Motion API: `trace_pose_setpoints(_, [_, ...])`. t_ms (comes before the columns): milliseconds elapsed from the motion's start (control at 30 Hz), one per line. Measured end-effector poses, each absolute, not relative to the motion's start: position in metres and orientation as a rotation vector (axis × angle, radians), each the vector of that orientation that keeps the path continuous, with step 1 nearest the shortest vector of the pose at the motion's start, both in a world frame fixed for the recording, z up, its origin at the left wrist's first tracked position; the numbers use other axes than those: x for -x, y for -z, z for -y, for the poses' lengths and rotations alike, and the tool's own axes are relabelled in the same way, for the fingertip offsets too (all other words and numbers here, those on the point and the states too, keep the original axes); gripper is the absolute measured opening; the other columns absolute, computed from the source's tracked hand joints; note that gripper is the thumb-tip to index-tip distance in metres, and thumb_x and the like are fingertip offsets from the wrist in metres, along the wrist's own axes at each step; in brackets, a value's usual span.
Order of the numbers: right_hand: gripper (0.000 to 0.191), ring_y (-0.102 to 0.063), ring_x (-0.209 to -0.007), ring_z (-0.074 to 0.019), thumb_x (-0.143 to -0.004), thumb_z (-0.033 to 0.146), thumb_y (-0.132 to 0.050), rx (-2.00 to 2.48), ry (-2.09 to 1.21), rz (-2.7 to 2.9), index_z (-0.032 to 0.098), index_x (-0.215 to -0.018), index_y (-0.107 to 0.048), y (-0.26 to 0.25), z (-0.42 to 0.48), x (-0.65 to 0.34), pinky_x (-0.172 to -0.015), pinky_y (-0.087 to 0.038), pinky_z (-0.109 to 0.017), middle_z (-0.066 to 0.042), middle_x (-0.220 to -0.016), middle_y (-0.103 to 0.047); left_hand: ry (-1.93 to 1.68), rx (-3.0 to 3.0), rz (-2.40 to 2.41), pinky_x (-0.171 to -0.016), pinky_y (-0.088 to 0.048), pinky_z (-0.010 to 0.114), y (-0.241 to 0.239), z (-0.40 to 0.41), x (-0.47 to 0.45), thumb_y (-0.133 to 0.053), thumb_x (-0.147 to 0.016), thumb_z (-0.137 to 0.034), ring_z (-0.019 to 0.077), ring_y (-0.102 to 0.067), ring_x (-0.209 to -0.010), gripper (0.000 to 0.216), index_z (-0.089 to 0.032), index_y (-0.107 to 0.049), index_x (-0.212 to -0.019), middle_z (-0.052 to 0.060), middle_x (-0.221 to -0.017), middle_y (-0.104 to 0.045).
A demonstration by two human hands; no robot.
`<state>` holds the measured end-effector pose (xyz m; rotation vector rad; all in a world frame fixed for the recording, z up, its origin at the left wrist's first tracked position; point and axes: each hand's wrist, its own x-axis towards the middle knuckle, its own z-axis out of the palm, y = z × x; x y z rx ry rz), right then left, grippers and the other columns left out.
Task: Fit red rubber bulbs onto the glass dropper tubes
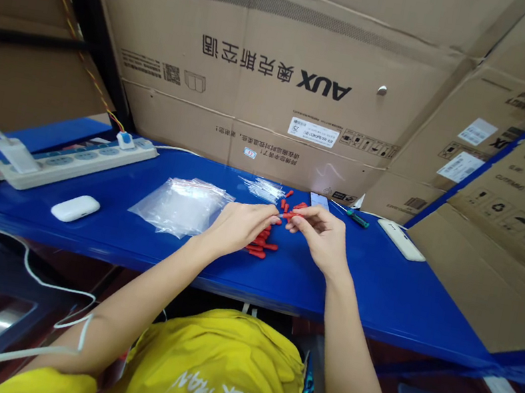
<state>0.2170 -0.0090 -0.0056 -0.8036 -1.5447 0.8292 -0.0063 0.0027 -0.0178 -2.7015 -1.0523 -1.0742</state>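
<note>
Thumb and fingers of the right hand [324,236] pinch a small red piece [288,215], the grip closed down to the piece's narrow width. The left hand [243,225] meets it tip to tip, its own grip closed on a thin pale piece [280,216] at the red one's end (whether the two are joined is too small to tell). Both hands hang just above a blue counter [379,285], knuckles up, wrists angled inward; the bare forearms come in from the lower corners, either side of a yellow shirt [225,352].

Beneath and beside the left fingers lies a heap of red pieces [261,245]. Just beyond the hands are a few more, then a bundle of thin white sticks [263,190]. Clear plastic bags [179,205] sit close to the left hand's outer side, limiting room there. To the right, blue surface stretches past the right wrist; a green-handled screwdriver [357,220] and a white slab-like device [401,240] lie farther back. The counter's front edge runs under the forearms; upright cardboard [270,35] walls off the back.
</note>
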Motion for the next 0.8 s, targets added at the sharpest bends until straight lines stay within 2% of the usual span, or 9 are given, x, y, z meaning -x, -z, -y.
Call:
trace_pose_setpoints(300, [0.033, -0.077, -0.068, -0.0203, -0.082, 0.051, -0.090, 0.807, -0.867, 1.557, 0.022, -0.086, -0.077, 0.0072, 0.0084, -0.2187, -0.069, -0.067, -0.038, -0.003, -0.076, -0.079, 1.070, 2.712, 0.988, -0.063, -0.046, 0.025, 0.0190, -0.0046, 0.0095, -0.036, -0.116, -0.039, 0.0172, -0.074, -0.077, 0.041, -0.020, -0.069, -0.103, 0.005, -0.089, -0.079])
trace_pose_setpoints(800, [0.030, -0.078, -0.068, -0.0208, -0.082, 0.049, -0.091, 0.794, -0.892, 1.563, 0.022, -0.085, -0.078, 0.0063, 0.0101, -0.2170, -0.069, -0.067, -0.038, -0.003, -0.076, -0.081, 1.050, 2.654, 0.924, -0.057, -0.033, 0.028, 0.0189, -0.0037, 0.0094, -0.036, -0.117, -0.036, 0.0156, -0.069, -0.069, 0.040, -0.020, -0.064, -0.093, 0.002, -0.079, -0.074])
